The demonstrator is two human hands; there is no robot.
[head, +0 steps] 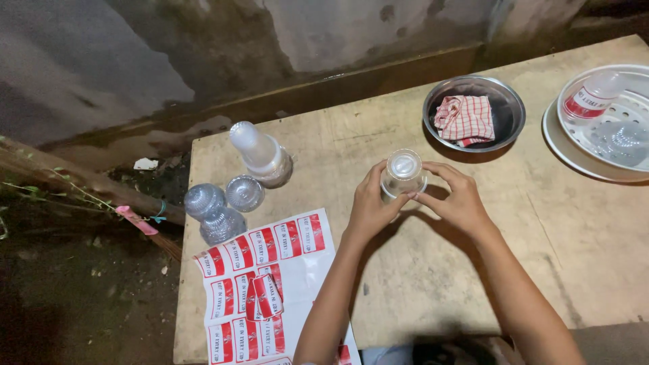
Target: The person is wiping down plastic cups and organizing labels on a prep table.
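Fingertips of both hands meet on a small clear plastic cup (403, 174) held upside down above the middle of the wooden table (433, 270). The left hand (370, 206) curls its fingers around the cup's near left side, thumb pressed to the wall. The right hand (458, 199) arches over from the other side, its fingers bent and pinching the cup's rim and wall (whether the cup touches the table cannot be told). Both forearms run down to the lower edge of the view.

Left of the hands, a tall stack of clear cups (260, 157) lies tilted on the table, and beside it three single upturned cups (245, 192) sit close together at the table's left edge. In front of these lies a white sheet of red and white stickers (270, 270), partly peeled, with one loose sticker curled on top of it.

Beyond the right hand stands a round metal dish (507, 101) holding a folded red checked cloth (466, 118). At the far right a white perforated tray (632, 108) rests on a larger pale plate (561, 145); in the tray lie a cup bearing a red sticker (591, 98) and another plain cup. Behind the table rise a dark stained wall and bare ground with a twig.
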